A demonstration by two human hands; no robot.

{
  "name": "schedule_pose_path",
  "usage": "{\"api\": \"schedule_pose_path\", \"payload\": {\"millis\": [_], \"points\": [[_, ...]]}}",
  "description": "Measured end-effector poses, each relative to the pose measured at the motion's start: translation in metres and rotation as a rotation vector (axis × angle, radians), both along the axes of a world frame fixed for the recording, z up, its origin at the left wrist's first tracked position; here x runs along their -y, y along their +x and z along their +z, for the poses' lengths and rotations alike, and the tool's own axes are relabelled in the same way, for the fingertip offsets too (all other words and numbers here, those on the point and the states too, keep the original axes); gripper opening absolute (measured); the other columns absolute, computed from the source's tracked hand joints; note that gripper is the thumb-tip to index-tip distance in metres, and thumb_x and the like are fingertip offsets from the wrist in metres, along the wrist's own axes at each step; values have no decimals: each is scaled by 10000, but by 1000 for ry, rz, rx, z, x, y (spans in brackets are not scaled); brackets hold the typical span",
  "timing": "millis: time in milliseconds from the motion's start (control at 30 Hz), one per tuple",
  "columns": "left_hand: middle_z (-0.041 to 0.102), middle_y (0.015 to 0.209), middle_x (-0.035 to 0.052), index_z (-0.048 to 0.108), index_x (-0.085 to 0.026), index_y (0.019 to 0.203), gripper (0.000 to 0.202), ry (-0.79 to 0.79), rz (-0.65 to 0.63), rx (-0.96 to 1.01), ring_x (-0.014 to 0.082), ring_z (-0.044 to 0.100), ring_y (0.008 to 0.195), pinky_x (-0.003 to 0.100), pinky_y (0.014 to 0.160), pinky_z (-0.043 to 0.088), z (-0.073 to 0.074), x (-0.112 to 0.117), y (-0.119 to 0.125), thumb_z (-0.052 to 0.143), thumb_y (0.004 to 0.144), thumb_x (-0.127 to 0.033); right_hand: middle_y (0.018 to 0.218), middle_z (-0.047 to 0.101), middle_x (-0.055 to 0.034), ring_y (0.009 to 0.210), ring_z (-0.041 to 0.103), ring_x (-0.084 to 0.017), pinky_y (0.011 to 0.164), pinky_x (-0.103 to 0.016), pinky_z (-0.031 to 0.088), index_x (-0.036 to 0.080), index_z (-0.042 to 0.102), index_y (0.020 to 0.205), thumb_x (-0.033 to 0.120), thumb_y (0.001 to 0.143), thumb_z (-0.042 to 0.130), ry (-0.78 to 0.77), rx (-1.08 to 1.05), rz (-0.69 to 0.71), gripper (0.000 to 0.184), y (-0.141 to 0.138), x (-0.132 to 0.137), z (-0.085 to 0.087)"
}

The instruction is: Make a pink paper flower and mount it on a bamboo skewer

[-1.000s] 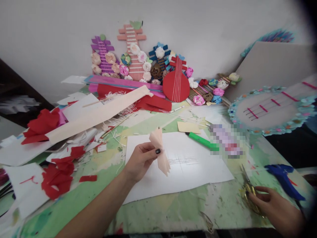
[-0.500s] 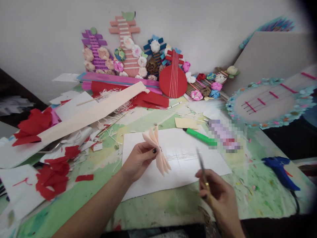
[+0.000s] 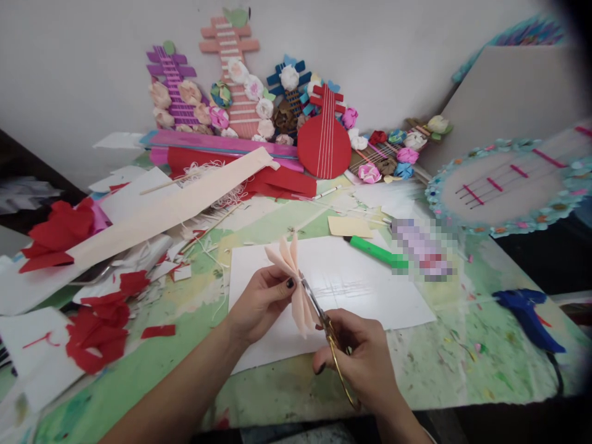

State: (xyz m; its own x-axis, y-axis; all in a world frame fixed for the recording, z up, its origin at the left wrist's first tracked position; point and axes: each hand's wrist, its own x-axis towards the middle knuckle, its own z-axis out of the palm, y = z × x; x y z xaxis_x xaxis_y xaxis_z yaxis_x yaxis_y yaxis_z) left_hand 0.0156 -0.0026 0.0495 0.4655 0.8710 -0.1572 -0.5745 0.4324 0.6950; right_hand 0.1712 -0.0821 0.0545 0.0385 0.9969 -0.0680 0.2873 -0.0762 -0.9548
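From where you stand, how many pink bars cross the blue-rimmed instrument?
5, rightward along the instrument: first bar, second bar, third bar, fourth bar, fifth bar by the picture's edge. More may lie beyond.

We cannot identify the pixelated item (image 3: 420,250), whose mosaic also covers one end of the green marker (image 3: 374,251). Some fingers of the left hand (image 3: 259,302) hide behind the folded peach paper (image 3: 300,308), and we cannot tell whether the scissors (image 3: 327,323) touch its middle. The right edge crops the flower-trimmed lute (image 3: 502,203); the bottom edge cuts both forearms (image 3: 185,379). We find the lines (image 3: 345,288) on the white sheet (image 3: 388,299) too faint to read.
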Motion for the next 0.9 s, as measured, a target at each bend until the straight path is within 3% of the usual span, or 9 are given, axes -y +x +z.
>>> {"api": "schedule_pose_path", "payload": {"millis": [567, 900], "points": [[662, 697, 30, 708, -119, 731, 95, -7, -18, 28, 107, 591, 647, 209, 642, 476, -3, 1, 1, 756, 664, -166, 489, 295, 70, 486, 261, -58, 429, -192, 225, 152, 545, 544, 193, 553, 737, -34, 25, -3, 197, -2, 1, -6], [657, 707, 24, 705, -116, 732, 76, -19, -23, 63, 99, 597, 671, 194, 664, 481, -3, 1, 1, 747, 678, -150, 486, 339, 63, 475, 292, -62, 426, -197, 240, 136, 581, 581, 212, 542, 732, -92, -129, -43, 173, -7, -1, -4]]}}
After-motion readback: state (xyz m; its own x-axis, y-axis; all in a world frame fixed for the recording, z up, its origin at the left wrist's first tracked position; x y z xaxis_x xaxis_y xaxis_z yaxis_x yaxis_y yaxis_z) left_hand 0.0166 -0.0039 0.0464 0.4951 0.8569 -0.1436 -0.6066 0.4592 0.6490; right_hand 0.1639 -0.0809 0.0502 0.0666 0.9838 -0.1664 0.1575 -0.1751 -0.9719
